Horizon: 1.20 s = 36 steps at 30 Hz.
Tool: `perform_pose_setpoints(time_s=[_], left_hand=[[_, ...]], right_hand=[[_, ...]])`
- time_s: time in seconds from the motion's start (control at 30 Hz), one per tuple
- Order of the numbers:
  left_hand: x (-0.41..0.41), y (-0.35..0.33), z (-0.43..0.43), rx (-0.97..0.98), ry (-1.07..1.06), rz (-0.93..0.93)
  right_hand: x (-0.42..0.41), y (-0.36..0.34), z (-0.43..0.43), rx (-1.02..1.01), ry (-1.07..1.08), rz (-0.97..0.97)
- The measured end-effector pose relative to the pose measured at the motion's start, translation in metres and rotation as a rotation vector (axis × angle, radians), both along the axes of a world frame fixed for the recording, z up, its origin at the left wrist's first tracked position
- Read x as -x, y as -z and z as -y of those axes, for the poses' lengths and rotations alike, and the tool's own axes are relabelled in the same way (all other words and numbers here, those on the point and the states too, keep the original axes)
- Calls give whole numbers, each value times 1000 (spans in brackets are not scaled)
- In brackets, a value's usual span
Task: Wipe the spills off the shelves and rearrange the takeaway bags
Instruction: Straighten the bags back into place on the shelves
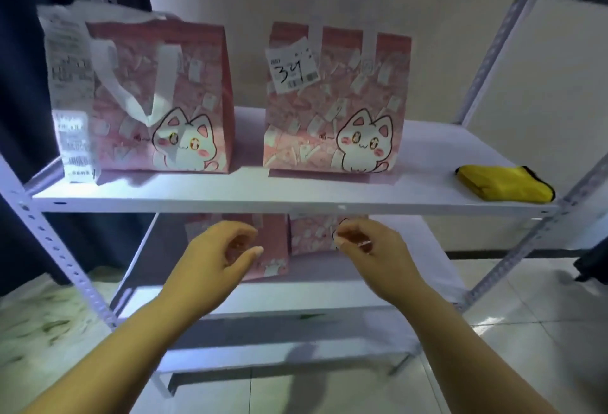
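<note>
Yellow cloth point(506, 187) sits right of pink bags point(335, 101) — left hand point(214, 259), right hand point(371, 252) loosely curled, grip empty; shelf point(296, 206) edge above them.

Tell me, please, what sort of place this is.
Probably a takeaway pickup point: a pink bag with a long receipt, another bag with a label numbered 34, on a slotted metal rack.

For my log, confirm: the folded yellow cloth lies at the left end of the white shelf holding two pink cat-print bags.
Wrong: head view shows the folded yellow cloth at the right end of the white shelf holding two pink cat-print bags.
</note>
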<state>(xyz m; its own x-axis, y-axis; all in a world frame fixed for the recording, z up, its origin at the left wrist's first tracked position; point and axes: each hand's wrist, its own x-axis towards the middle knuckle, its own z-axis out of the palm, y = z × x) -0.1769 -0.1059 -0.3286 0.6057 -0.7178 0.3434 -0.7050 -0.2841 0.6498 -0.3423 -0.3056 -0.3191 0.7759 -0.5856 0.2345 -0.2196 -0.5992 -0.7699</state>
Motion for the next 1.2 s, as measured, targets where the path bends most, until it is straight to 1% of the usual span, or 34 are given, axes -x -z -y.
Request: perform_pose_setpoints(time_s=[0.13,0.3,0.43,0.5,0.63,0.83,0.93,1.03,1.13,1.2], left_hand=[[-3,41,-12,-103,-66,-72],[-16,103,-18,-170,-193,-209],[-29,152,-17,-181,-254,-247],[-39,176,-13,-169,-279,-261],[-66,220,-6,-94,-302,-219],[-102,277,5,40,-318,-59],[-116,300,6,122,-351,24],[-127,319,7,174,-447,92],[-140,333,11,169,-561,44],[-149,339,15,145,-557,-9]], right_hand=[[-8,35,-5,-7,-61,-131],[-26,97,-1,-55,-73,-225],[-41,148,5,-61,-46,-259],[-52,171,9,-70,-17,-243],[-80,216,20,-49,10,-178],[-121,272,32,5,70,36],[-137,295,36,62,96,66],[-149,315,38,116,148,64],[-159,333,41,133,184,20],[-165,343,40,102,160,-1]])
